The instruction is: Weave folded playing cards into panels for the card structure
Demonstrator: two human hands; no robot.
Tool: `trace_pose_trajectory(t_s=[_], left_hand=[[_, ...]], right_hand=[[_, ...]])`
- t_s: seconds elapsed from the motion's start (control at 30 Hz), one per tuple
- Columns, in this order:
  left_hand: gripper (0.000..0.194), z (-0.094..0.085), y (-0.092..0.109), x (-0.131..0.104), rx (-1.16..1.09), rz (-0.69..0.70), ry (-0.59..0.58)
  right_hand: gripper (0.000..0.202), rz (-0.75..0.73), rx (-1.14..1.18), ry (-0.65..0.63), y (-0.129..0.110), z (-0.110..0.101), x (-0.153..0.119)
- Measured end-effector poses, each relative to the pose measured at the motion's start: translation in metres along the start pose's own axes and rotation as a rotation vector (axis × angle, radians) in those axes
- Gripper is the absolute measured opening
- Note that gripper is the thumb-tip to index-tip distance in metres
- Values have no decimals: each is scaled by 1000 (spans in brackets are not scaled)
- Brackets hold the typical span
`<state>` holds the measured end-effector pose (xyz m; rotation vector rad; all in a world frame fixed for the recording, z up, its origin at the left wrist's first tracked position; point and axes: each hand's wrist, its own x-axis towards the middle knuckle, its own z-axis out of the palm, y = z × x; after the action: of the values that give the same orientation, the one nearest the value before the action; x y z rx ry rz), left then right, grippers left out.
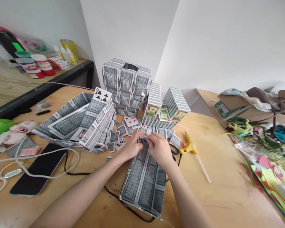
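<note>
A long panel covered in grey-backed playing cards (142, 177) lies on the table in front of me, its near end pointing at me. At its far end my left hand (132, 147) is closed, thumb and finger on a small grey-backed playing card (143, 141). My right hand (161, 149) pinches the same card from the other side, fingers bent. Part of that card is hidden by my fingers. Loose playing cards (130, 121) and cut pieces lie just beyond my hands.
A card-covered tray-like shape (73, 120) stands at left, with a tall card-covered structure (127, 82) behind. Card boxes (178, 101) are stacked at the back. A yellow glue gun (189, 144) lies right; a black phone (39, 171) and white cable (76, 163) left. Colourful scraps (268, 152) pile at far right.
</note>
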<state>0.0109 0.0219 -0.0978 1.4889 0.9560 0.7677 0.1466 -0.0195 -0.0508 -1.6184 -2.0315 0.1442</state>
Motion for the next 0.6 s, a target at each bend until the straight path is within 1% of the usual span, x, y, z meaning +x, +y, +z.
trace_pose_trajectory(t_s=[0.1, 0.23, 0.37, 0.47, 0.6], left_hand=[[59, 1, -4, 1, 12, 6, 21], [58, 5, -5, 2, 6, 51, 49], [57, 7, -5, 3, -1, 62, 56], [57, 7, -2, 2, 11, 30, 56], [56, 7, 4, 0, 29, -10, 51]], right_hand=[[20, 7, 11, 62, 1, 7, -3], [20, -26, -11, 133, 1, 13, -6], [21, -59, -41, 135, 1, 13, -7], [20, -68, -54, 126, 1, 13, -6], [19, -44, -60, 114, 1, 13, -5]])
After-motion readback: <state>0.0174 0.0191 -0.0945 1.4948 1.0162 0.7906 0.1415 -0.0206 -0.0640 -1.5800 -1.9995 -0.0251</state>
